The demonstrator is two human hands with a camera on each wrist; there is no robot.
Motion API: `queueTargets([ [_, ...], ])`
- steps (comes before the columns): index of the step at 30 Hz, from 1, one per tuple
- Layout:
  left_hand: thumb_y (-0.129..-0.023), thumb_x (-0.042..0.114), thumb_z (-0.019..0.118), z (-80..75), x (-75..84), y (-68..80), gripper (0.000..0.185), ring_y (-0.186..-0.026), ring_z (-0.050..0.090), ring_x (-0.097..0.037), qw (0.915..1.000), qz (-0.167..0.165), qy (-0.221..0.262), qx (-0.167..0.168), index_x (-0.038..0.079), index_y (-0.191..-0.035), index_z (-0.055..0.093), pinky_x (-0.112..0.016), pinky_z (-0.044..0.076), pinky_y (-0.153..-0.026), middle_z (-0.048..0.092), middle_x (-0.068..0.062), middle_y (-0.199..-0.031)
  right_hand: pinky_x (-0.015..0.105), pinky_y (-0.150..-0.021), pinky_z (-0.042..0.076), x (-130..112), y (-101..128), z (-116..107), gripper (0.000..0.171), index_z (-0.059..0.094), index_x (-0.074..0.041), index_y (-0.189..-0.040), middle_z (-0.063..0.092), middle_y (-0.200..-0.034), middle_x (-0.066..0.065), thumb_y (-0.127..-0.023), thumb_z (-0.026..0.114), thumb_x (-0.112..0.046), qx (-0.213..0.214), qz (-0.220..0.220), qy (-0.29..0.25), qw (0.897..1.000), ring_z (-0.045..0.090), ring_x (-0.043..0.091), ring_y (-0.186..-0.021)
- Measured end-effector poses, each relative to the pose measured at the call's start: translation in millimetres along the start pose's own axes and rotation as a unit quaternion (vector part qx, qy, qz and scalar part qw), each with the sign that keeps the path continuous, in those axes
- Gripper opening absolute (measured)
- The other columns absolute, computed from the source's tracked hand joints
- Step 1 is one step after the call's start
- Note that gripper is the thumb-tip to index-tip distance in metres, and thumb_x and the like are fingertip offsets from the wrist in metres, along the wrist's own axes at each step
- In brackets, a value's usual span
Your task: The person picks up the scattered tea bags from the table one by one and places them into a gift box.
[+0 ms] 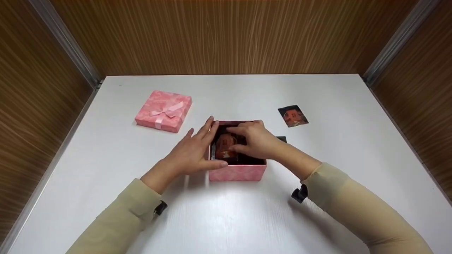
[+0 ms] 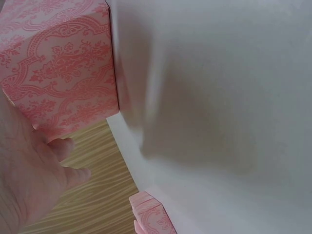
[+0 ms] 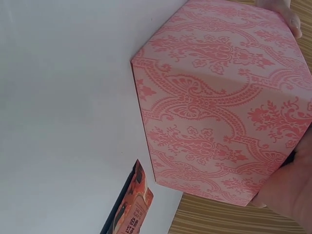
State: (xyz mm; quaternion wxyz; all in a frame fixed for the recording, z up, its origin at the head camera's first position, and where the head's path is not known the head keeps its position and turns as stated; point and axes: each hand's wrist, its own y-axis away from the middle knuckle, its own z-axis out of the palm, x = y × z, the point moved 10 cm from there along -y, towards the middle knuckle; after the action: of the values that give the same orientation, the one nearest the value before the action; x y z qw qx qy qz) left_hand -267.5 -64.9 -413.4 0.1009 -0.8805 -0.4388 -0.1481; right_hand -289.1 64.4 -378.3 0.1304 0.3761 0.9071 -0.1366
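Note:
A pink patterned box (image 1: 237, 173) stands without its lid. Inside lies a dark packet (image 1: 225, 144) with an orange print. My left hand (image 1: 192, 151) rests on the box's left rim with straight, spread fingers, its thumb along the front edge. My right hand (image 1: 256, 139) reaches in over the right side; its bent index finger and thumb hold the packet's right edge. In both wrist views the box walls hide what the fingers do inside. The left wrist view shows the box's side (image 2: 63, 73) beside the left hand (image 2: 29, 170).
The pink lid (image 1: 164, 111) with a ribbon bow lies at the back left. Another dark packet (image 1: 293, 116) with orange print lies at the back right. A dark corner (image 1: 282, 138) of something pokes out behind the right hand. Wood-grain panels (image 1: 226, 35) surround the white table (image 1: 226, 218).

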Motion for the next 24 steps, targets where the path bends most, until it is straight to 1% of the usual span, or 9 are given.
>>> queueTargets([
  [4, -0.089, 0.088, 0.05, 0.2, -0.3, 0.0, 0.122, -0.156, 0.033, -0.033, 1.0, 0.001, 0.001, -0.001, 0.012, -0.171, 0.001, -0.061, 0.018, -0.127, -0.003, -0.01, -0.178, 0.06, -0.098, 0.041, -1.0, -1.4, 1.6, 0.058, 0.069, -0.001, -0.139, 0.075, -0.117, 0.016, -0.093, 0.083, -0.033, -0.009, 0.001, 0.017, 1.0, 0.069, 0.031, -0.113],
  [9, -0.09, 0.086, 0.052, 0.8, -1.0, 0.5, 0.122, -0.158, 0.029, -0.031, 1.0, 0.001, 0.007, -0.002, 0.013, -0.171, -0.001, -0.06, 0.015, -0.128, -0.005, -0.008, -0.178, 0.061, -0.097, 0.04, -2.0, -3.3, 4.3, 0.057, 0.07, -0.003, -0.138, 0.075, -0.115, 0.015, -0.094, 0.081, -0.037, -0.021, 0.01, 0.041, 0.999, 0.069, 0.031, -0.111],
  [15, -0.09, 0.085, 0.054, 0.4, -1.0, 0.5, 0.122, -0.158, 0.029, -0.031, 1.0, -0.002, 0.008, -0.004, 0.013, -0.171, -0.001, -0.059, 0.015, -0.128, -0.005, -0.008, -0.178, 0.06, -0.096, 0.04, -1.9, -5.3, 7.5, 0.056, 0.071, -0.005, -0.138, 0.074, -0.107, 0.014, -0.095, 0.08, -0.039, -0.033, 0.023, 0.062, 0.997, 0.068, 0.03, -0.102],
  [24, -0.089, 0.086, 0.053, 0.8, -1.2, 0.2, 0.122, -0.157, 0.031, -0.031, 1.0, -0.001, 0.006, 0.0, 0.013, -0.171, 0.001, -0.059, 0.015, -0.128, -0.002, -0.011, -0.178, 0.061, -0.096, 0.042, -0.5, -5.2, 10.6, 0.056, 0.071, -0.005, -0.138, 0.075, -0.11, 0.015, -0.095, 0.079, -0.04, -0.029, 0.022, 0.08, 0.996, 0.069, 0.032, -0.105],
])
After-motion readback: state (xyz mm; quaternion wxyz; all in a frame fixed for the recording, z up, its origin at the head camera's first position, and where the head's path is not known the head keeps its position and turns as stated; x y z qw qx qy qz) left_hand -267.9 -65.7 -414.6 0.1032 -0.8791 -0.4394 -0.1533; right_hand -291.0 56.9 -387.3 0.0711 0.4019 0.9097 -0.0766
